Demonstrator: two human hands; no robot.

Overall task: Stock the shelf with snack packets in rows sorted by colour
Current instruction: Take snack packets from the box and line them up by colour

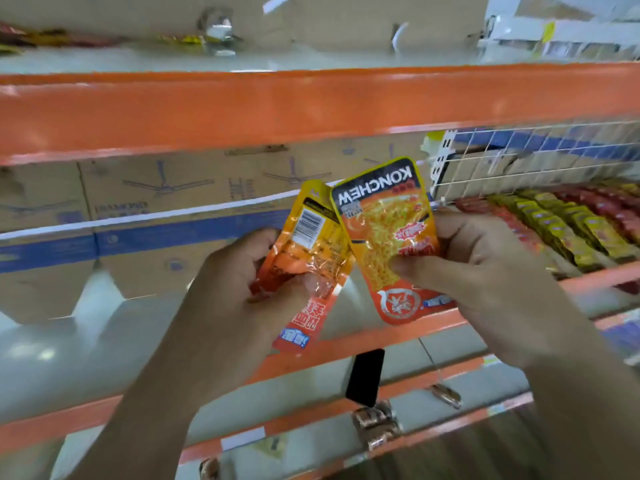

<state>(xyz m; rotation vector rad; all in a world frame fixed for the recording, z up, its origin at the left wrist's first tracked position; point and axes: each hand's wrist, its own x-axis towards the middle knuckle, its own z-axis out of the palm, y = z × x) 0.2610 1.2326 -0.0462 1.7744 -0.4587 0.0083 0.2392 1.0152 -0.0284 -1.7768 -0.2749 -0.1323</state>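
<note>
The light is bright and even, with only weak shadows. Small white glare spots sit on the foil of the KONCHEW packet [388,237] and the barcode packet [311,244] beside it; the pale shelf board [31,348] at the left also shines. Motion blur smears the upper orange shelf edge [311,105] and the packet rows [571,223] at the right. The left hand [235,282] and right hand [485,268] look sharper. The wide lens bends the shelf lines near the borders.

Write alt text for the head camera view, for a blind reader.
The left hand grips a barcode-side orange packet and the right hand a front-facing orange packet, before orange-edged shelves. At right lie red and yellow packet rows.
</note>
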